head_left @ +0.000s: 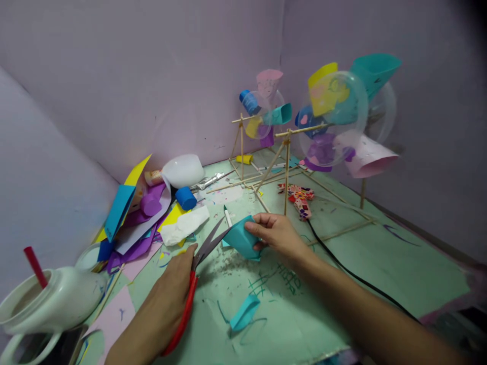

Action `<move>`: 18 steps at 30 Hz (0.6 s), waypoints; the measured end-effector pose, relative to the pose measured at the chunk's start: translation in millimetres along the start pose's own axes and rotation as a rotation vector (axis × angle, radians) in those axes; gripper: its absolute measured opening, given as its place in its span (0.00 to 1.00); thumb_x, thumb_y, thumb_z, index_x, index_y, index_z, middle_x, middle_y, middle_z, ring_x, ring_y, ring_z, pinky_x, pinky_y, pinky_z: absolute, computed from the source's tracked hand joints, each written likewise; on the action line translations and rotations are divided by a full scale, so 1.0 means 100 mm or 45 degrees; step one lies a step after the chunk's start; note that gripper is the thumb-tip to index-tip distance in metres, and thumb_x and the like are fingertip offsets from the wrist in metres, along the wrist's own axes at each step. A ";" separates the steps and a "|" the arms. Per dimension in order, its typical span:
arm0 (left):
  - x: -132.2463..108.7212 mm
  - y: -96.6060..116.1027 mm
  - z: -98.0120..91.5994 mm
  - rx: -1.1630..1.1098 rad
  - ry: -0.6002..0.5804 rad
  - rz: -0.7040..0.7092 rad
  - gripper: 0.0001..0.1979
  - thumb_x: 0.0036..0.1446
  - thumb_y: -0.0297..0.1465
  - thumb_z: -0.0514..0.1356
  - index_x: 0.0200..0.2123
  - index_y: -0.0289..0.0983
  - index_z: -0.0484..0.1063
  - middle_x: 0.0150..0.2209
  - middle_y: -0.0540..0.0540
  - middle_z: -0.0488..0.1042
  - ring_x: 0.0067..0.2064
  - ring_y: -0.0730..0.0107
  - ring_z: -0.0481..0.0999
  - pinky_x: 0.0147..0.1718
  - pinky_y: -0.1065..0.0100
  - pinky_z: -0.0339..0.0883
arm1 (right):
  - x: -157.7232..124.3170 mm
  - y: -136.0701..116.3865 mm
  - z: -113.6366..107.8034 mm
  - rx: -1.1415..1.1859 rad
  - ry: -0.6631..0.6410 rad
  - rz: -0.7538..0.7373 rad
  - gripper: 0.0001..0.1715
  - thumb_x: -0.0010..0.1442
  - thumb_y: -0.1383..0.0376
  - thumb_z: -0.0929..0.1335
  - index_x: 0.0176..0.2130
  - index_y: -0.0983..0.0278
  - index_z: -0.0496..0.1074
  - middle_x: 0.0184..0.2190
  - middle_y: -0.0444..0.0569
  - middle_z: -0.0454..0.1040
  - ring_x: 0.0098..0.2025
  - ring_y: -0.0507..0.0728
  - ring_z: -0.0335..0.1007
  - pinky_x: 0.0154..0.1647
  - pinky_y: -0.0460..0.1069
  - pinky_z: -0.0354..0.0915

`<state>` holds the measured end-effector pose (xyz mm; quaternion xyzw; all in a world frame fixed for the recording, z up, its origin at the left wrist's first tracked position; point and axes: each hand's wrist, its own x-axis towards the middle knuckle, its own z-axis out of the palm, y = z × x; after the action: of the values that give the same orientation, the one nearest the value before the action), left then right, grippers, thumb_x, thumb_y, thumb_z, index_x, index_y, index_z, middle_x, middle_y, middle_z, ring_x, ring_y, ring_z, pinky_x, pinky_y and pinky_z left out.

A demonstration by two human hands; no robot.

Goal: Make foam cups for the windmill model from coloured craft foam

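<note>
My left hand (167, 289) is closed around the red handles of a pair of scissors (209, 248). The blades are spread, and one reaches the edge of a teal paper piece (242, 239). That paper, folded or curved into a cup-like shape, is pinched between the thumb and fingers of my right hand (274, 233). Below them a teal paper strip (245, 313) lies on the green table cover (304, 324). A marker (227, 216) with a dark green tip lies just behind the blades.
Two stick frames carry clear discs with coloured paper cups (375, 157). A patterned glue gun (299, 197) trails a black cord (353, 276) to the right. Paper scraps (144, 228), a white tissue (185, 225) and a white bottle (183, 171) crowd the left; a white jug (68, 291) stands at front left.
</note>
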<state>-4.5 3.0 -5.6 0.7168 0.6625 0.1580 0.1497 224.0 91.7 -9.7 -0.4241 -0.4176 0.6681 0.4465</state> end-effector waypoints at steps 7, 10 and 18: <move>-0.06 0.00 0.06 -0.012 -0.069 0.032 0.27 0.56 0.29 0.49 0.60 0.40 0.55 0.56 0.40 0.67 0.57 0.55 0.66 0.53 0.54 0.63 | -0.04 0.04 0.04 -0.047 -0.032 -0.016 0.15 0.37 0.59 0.75 0.22 0.66 0.72 0.17 0.40 0.69 0.18 0.46 0.62 0.17 0.42 0.63; -0.06 0.00 0.07 0.016 -0.069 0.057 0.27 0.57 0.28 0.47 0.61 0.40 0.53 0.57 0.40 0.66 0.58 0.56 0.65 0.55 0.53 0.60 | -0.05 0.05 0.05 -0.073 -0.044 0.000 0.14 0.37 0.59 0.75 0.23 0.66 0.73 0.17 0.40 0.69 0.18 0.46 0.62 0.17 0.42 0.62; -0.02 0.05 0.05 0.176 -0.076 0.028 0.27 0.58 0.25 0.44 0.61 0.38 0.52 0.58 0.38 0.65 0.58 0.57 0.64 0.55 0.53 0.60 | -0.07 0.03 0.07 -0.140 -0.053 -0.035 0.13 0.38 0.59 0.74 0.22 0.66 0.73 0.16 0.40 0.69 0.17 0.46 0.61 0.19 0.43 0.61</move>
<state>2.3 1.0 -8.2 0.7371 0.6591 0.0919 0.1177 218.4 83.4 -8.9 -0.4281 -0.4687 0.6467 0.4229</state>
